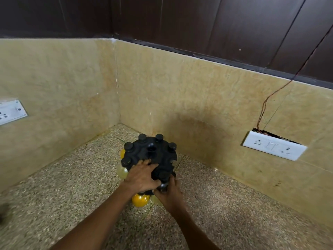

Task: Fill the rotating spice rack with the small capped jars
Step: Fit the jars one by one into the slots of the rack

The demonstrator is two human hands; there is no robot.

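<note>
The spice rack [153, 156] stands on the speckled stone counter [63, 186], tucked into the corner where two beige tiled walls meet. Seen from above it is a black round carousel with a raised hub at its middle and capped jars hanging in slots around its rim. Black caps show at about 9, 10, 11, 12 and 2 o'clock on the disc — the cap at 11 o'clock [142, 137] sits highest in view. Below the disc, jar bodies peek out: a pale one [122, 172] at 8 o'clock and an orange-filled one [139, 200] at 6 o'clock.

The left hand [142, 175] lies flat on top of the rack at 6 to 7 o'clock, fingers spread across the disc and thumb curled over its near edge (pressing on it rather than gripping anything). The right hand [169, 193] is at 5 o'clock, fingers wrapped round a small dark-capped jar [163, 183] at the rack's rim — whether the jar is fully seated in its slot cannot be told, as the hands hide it.

Further out, a white switch-and-socket plate [273, 147] sits on the wall at 3 o'clock, with a thin reddish wire [264, 105] rising from behind it. Another socket plate [10, 111] is on the wall at 9 o'clock. Dark wood panelling [198, 24] runs above the tiles.
</note>
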